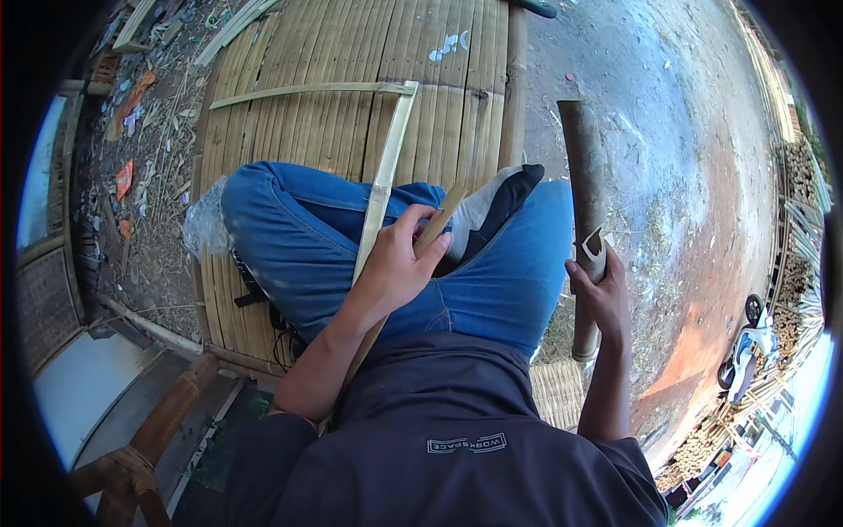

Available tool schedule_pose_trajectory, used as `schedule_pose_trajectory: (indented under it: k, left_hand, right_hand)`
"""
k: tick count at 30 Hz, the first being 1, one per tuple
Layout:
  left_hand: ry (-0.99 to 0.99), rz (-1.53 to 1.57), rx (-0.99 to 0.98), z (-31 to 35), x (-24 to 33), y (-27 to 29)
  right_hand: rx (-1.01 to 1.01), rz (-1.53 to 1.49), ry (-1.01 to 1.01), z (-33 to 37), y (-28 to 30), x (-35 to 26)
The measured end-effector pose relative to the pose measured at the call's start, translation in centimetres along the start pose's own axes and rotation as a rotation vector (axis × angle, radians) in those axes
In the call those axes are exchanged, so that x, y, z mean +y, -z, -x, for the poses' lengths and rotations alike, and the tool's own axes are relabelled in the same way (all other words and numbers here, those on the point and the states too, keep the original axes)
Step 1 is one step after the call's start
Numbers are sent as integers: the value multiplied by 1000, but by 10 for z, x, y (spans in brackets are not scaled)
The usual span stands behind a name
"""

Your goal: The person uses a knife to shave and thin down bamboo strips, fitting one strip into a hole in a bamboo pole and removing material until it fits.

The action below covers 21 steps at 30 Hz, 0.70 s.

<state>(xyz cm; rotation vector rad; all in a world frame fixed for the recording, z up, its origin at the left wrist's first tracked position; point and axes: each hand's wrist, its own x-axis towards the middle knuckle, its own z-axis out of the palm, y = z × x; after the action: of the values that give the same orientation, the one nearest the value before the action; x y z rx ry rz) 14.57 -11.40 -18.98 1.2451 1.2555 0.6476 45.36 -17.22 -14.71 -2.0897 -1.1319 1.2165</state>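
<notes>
My left hand (399, 268) is closed around a narrow bamboo strip (450, 204). One end of the strip sticks up past the fingers, and the rest runs down along my forearm. Beside that hand, a longer pale bamboo strip (383, 183) slants across my left thigh. Its far end meets a thin, slightly bowed strip (307, 90) at a corner. Off to the right, my right hand (604, 294) grips a curled brown piece (594, 243) with a jagged upper edge. Right behind this piece stretches a long, dark brown, tube-like length (581, 162); whether the two are joined I cannot tell.
I sit cross-legged in blue jeans on a slatted bamboo platform (325, 44). Litter and an orange scrap (124, 179) lie on the ground at left. At lower left stands a lashed bamboo post (176, 400). A motorbike (746, 351) and stacked poles (702, 452) are far right.
</notes>
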Motion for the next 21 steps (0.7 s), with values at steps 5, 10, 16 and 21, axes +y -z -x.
schedule_pose_trajectory:
  k: [5,10,16,21]
  left_hand:
    - [46,-116,-82,-1,4,4]
    - [74,-187,-146,0,0,4]
    - [146,-394,-340,-3,14,14]
    - [87,-333,-433,-7,13,14]
  right_hand:
    - [-66,-74,-44,0,-5,-1]
    - [-301,-317,-90,-6,-12,-9]
    - [-444,-501,-102,-28,-29,-5]
    - [-479,-506,-140,-42,-28,-3]
